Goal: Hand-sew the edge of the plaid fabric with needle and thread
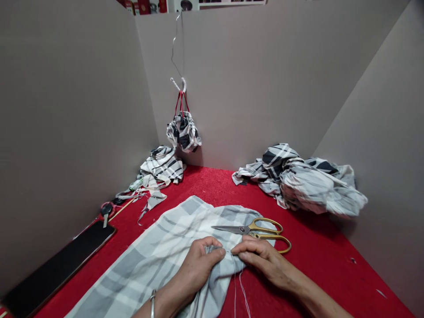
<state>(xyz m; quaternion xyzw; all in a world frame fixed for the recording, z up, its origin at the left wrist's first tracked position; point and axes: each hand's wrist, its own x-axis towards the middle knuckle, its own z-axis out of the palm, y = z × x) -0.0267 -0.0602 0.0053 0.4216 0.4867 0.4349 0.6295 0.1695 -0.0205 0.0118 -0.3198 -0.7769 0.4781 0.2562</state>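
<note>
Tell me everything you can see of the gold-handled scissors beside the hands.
The scissors have pointed, steel-looking blades, apparently closed, and two gold-coloured loop handles. They lie flat, tips toward the left of the view, on the grey-and-white plaid cloth. The lower handle loop reaches past the cloth's edge over the red carpet. The person's right hand lies in front and hides part of that handle; whether it touches the scissors cannot be told.

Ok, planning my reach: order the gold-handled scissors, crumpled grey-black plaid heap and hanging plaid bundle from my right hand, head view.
From the right hand:
1. Gold-handled steel scissors, just ahead.
2. Crumpled plaid heap, back right.
3. Hanging plaid bundle, back corner.
</note>
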